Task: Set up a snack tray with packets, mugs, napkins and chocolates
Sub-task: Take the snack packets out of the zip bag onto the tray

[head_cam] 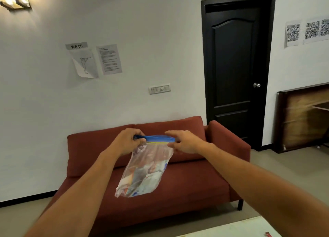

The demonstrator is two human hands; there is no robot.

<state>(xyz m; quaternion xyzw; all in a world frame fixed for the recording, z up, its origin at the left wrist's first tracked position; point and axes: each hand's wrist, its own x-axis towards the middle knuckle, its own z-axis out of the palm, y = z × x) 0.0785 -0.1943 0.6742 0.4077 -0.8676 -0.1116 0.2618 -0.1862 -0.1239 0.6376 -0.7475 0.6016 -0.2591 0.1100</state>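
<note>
A clear zip bag (144,169) with a blue seal strip hangs in the air in front of me, above the sofa. Several small packets lie at its bottom. My left hand (127,141) grips the left end of the blue strip with curled fingers. My right hand (185,141) pinches the right end of the strip between thumb and fingers, the other fingers stretched out. The strip runs level between both hands. No tray, mugs or napkins are in view.
A red-brown sofa (187,183) stands against the white wall straight ahead. A dark door (235,73) is at the right, a wooden board (302,119) leans further right. A white table corner (245,228) with a small red item (268,234) shows at the bottom right.
</note>
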